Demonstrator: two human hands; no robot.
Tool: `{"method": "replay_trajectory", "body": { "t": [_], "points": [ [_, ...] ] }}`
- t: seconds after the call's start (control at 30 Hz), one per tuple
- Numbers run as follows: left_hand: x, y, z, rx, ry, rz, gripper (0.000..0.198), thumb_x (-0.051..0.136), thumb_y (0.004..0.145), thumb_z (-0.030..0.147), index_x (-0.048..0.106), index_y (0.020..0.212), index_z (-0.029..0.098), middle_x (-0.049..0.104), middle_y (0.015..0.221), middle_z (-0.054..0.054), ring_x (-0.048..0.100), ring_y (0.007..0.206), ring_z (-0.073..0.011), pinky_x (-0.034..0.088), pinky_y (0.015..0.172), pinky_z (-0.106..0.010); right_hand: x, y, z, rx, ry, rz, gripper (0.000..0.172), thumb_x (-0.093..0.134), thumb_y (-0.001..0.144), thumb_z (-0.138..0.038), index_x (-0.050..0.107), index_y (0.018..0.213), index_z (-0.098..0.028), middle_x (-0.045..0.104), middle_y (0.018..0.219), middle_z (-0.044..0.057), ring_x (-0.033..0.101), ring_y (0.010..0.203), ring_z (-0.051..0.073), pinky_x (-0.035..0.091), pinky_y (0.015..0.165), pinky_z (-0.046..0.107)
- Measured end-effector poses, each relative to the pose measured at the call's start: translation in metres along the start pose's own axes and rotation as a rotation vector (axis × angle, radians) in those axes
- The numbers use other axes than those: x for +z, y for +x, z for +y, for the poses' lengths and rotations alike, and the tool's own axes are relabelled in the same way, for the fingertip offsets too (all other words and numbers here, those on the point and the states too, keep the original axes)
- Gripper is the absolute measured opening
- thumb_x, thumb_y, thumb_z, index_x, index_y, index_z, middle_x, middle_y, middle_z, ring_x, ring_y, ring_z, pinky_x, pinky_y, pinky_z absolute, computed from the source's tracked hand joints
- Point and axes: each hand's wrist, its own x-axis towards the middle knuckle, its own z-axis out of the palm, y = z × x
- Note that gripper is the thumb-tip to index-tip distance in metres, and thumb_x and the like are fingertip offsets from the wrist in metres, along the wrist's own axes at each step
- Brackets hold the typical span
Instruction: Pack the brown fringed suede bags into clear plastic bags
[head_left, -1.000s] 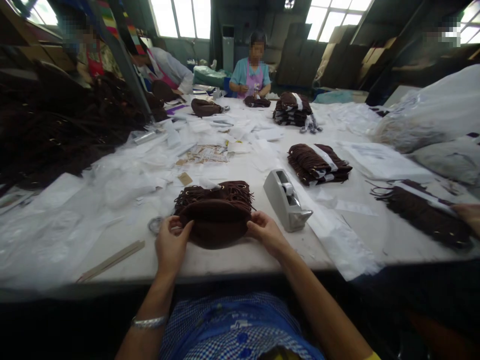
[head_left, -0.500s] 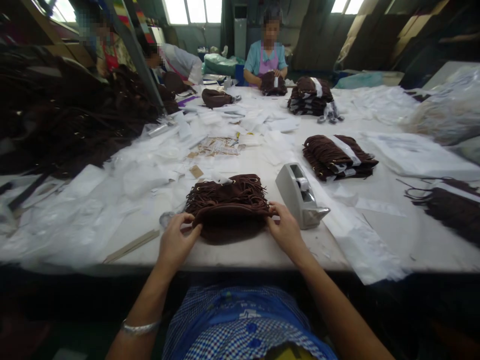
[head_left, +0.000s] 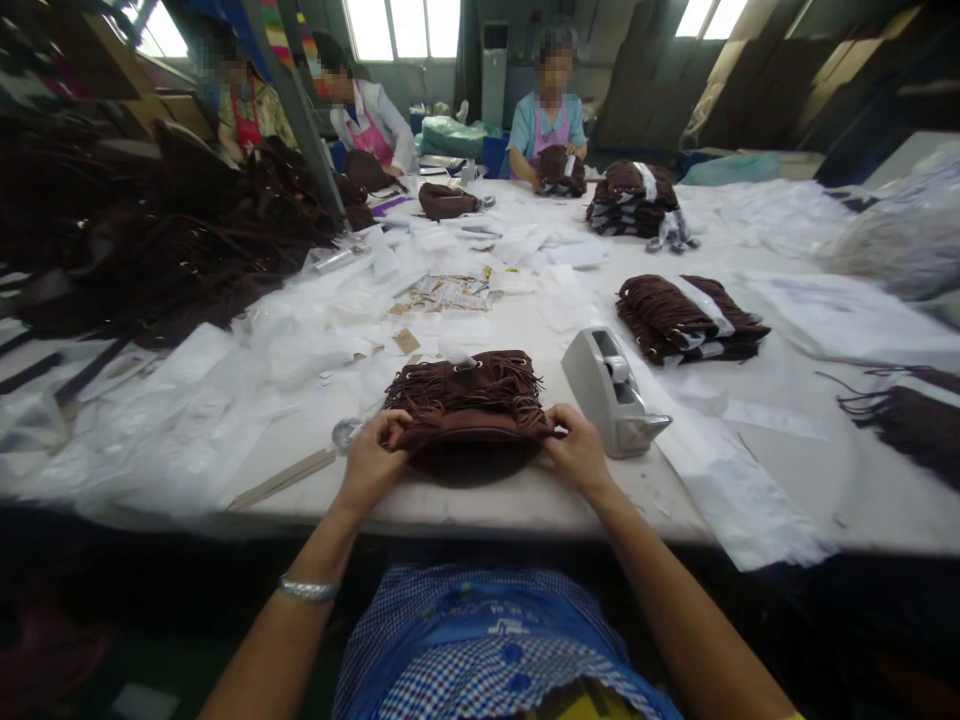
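Note:
A dark brown fringed suede bag lies on the white table right in front of me. My left hand pinches its lower left corner with the fingers curled round the edge. On the other side my right hand grips the lower right corner the same way. Both hands fold the bag's bottom flap up against the fringe.
A grey tape dispenser stands just right of the bag. Stacks of brown bags lie further right and at the back. White plastic sheets cover the left side. A heap of brown bags fills the far left. Three people work at the far end.
Both hands have folded the bag's lower flap upward, so less of it shows below the fringe. The camera view has shifted, so the bag sits a little further right in the picture.

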Motion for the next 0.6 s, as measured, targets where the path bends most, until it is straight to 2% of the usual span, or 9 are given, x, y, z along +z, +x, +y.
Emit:
{"method": "replay_trajectory", "body": {
  "t": [0.07,0.13,0.2,0.3,0.4,0.5,0.53,0.6],
  "points": [
    [-0.001,-0.002,-0.005,0.083,0.099,0.006,0.021,0.067,0.079,0.031,0.064,0.097,0.02,0.054,0.069,0.004,0.054,0.065,-0.0134,0.043,0.065,-0.024,0.001,-0.003,0.0,-0.023,-0.013,0.007,0.021,0.06,0.078,-0.021,0.043,0.066,-0.022,0.047,0.071,-0.002,0.048,0.068,0.015,0.039,0.06,0.023],
    [-0.003,-0.004,-0.01,0.226,0.242,-0.008,0.016,0.063,0.08,0.023,0.066,0.096,0.02,0.064,0.084,-0.002,0.06,0.081,-0.0183,0.046,0.076,-0.03,0.002,-0.006,0.001,-0.061,-0.086,-0.009,0.017,0.056,0.077,-0.018,0.043,0.067,-0.022,0.047,0.073,-0.002,0.048,0.068,0.014,0.038,0.062,0.023],
    [-0.004,-0.004,-0.014,0.376,0.378,-0.023,0.015,0.061,0.08,0.016,0.067,0.094,0.019,0.067,0.097,-0.007,0.06,0.096,-0.0234,0.046,0.086,-0.036,0.002,-0.007,0.002,-0.091,-0.2,-0.044,0.014,0.054,0.076,-0.014,0.045,0.069,-0.022,0.05,0.076,-0.001,0.048,0.068,0.014,0.036,0.063,0.024],
    [-0.007,-0.006,-0.013,0.516,0.512,-0.056,0.014,0.06,0.08,0.013,0.066,0.092,0.018,0.068,0.106,-0.01,0.059,0.103,-0.027,0.046,0.092,-0.041,-0.001,-0.008,0.006,-0.11,-0.331,-0.1,0.011,0.054,0.074,-0.013,0.048,0.071,-0.022,0.053,0.078,-0.001,0.05,0.069,0.014,0.033,0.062,0.024],
    [-0.012,-0.011,0.003,0.549,0.558,-0.02,0.017,0.061,0.084,0.017,0.064,0.101,0.019,0.066,0.116,-0.012,0.058,0.111,-0.0285,0.045,0.097,-0.044,-0.004,-0.007,0.009,-0.146,-0.36,-0.152,0.009,0.055,0.074,-0.014,0.051,0.074,-0.022,0.055,0.079,-0.001,0.052,0.071,0.015,0.034,0.063,0.023],
    [-0.012,-0.015,0.028,0.576,0.563,0.095,0.039,0.068,0.083,0.026,0.06,0.121,0.023,0.053,0.138,-0.013,0.045,0.132,-0.0332,0.033,0.11,-0.053,-0.005,-0.008,0.009,-0.17,-0.355,-0.169,0.007,0.055,0.076,-0.016,0.053,0.075,-0.022,0.056,0.081,0.0,0.052,0.072,0.015,0.035,0.064,0.023],
    [-0.01,-0.014,0.036,0.61,0.56,0.097,0.046,0.069,0.082,0.028,0.058,0.127,0.026,0.051,0.142,-0.012,0.041,0.136,-0.0339,0.028,0.113,-0.055,-0.004,-0.007,0.008,-0.172,-0.356,-0.169,0.006,0.056,0.076,-0.017,0.053,0.076,-0.022,0.056,0.081,0.0,0.053,0.073,0.015,0.036,0.064,0.023],
    [-0.002,-0.01,0.049,0.706,0.547,-0.001,0.051,0.067,0.084,0.028,0.054,0.134,0.031,0.054,0.14,-0.008,0.044,0.134,-0.0314,0.027,0.114,-0.054,-0.005,-0.007,0.008,-0.172,-0.359,-0.17,0.005,0.056,0.077,-0.017,0.054,0.076,-0.022,0.057,0.082,0.0,0.053,0.073,0.015,0.036,0.064,0.023]
  ]
}}
